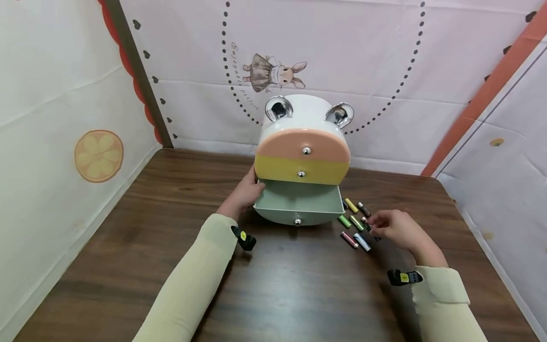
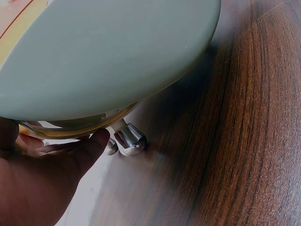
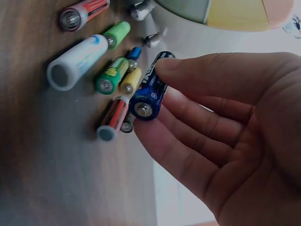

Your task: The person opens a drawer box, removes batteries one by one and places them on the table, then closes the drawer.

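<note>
A small rounded drawer cabinet (image 1: 303, 164) with silver ears stands at the back of the table. Its green bottom drawer (image 1: 297, 216) is pulled out, and no contents show inside. At the cabinet's left side, my left hand (image 1: 246, 192) grips the edge beside that drawer, with some fingers hidden behind it. My right hand (image 1: 399, 231) pinches a dark blue battery (image 3: 149, 94) between thumb and fingertips, over the right side of the table. Just left of this hand lie several loose batteries, among them a white one (image 1: 362, 242), a red one (image 1: 349, 240) and a yellow one (image 1: 351, 205).
The peach top drawer (image 1: 282, 145) and yellow middle drawer (image 1: 273, 170) are closed, each with a silver knob. Short silver feet (image 2: 130, 141) hold the cabinet above the brown wooden table (image 1: 273, 294). A printed cloth (image 1: 354, 42) hangs behind the table.
</note>
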`<state>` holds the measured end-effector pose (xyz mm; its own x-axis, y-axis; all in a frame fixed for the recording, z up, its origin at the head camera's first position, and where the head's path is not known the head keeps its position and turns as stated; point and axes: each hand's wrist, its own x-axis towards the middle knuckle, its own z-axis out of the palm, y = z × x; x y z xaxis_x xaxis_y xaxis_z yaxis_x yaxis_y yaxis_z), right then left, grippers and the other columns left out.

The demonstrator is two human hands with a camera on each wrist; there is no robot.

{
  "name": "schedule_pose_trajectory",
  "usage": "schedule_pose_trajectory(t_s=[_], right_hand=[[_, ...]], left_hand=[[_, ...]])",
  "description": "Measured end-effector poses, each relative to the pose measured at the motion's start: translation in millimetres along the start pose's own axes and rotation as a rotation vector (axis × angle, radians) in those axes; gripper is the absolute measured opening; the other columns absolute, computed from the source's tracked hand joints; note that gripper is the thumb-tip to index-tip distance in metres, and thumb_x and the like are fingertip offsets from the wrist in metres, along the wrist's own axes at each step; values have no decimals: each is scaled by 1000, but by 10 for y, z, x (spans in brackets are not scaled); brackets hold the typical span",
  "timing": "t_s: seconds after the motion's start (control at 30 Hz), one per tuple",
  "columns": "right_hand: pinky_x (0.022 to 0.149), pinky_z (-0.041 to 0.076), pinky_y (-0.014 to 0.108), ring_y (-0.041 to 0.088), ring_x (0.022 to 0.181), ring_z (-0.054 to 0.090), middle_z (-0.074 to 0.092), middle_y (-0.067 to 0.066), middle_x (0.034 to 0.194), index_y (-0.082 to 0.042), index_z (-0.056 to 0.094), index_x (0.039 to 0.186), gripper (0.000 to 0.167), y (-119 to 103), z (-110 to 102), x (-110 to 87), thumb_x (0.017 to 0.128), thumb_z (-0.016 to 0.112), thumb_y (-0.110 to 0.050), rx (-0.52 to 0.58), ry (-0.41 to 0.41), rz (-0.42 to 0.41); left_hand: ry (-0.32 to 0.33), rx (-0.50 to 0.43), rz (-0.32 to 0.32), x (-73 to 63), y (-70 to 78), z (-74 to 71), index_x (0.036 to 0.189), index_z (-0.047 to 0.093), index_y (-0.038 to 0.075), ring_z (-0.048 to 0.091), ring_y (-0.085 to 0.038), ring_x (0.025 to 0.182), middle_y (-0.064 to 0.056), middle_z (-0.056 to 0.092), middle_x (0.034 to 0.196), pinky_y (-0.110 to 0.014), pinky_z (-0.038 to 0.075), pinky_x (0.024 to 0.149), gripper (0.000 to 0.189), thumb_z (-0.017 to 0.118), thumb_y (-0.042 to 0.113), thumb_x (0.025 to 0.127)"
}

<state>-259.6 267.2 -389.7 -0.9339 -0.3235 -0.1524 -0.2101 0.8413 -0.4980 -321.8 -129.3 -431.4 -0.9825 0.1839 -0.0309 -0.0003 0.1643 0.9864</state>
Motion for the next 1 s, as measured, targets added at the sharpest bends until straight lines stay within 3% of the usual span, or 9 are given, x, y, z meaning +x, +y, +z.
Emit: schedule_pose_trajectory(t_s=[0.33,0.63,0.77,1.0], right_hand=[[64,50,31,13,75,62,70,4,85,-3,70,97,17,126,40,-63,82,70,-12,-58,-9,5],[64,48,32,13,74,61,71,4,83,-4,69,93,15,184,112,-57,80,71,-11,-75,-9,5],[63,48,32,13,73,61,70,3,83,-5,68,92,13,196,154,-66,81,70,-10,-80,-11,28],[63,47,31,13,73,60,70,3,83,-6,68,93,12,224,194,-104,81,69,-9,-91,6,53]], left_hand=[[11,-6,-37,1,24,18,155,7,39,21,-22,143,1,13,163,-48,30,109,78,41,2,95],[-9,7,-70,-165,302,9,157,6,28,23,-26,142,-7,14,162,-47,32,107,77,39,-1,93],[-9,16,-69,-171,326,14,156,10,27,24,-26,141,-7,16,162,-48,33,107,75,39,-1,93],[11,20,-46,26,93,30,155,12,34,25,-23,141,-2,19,161,-47,32,106,76,41,1,93]])
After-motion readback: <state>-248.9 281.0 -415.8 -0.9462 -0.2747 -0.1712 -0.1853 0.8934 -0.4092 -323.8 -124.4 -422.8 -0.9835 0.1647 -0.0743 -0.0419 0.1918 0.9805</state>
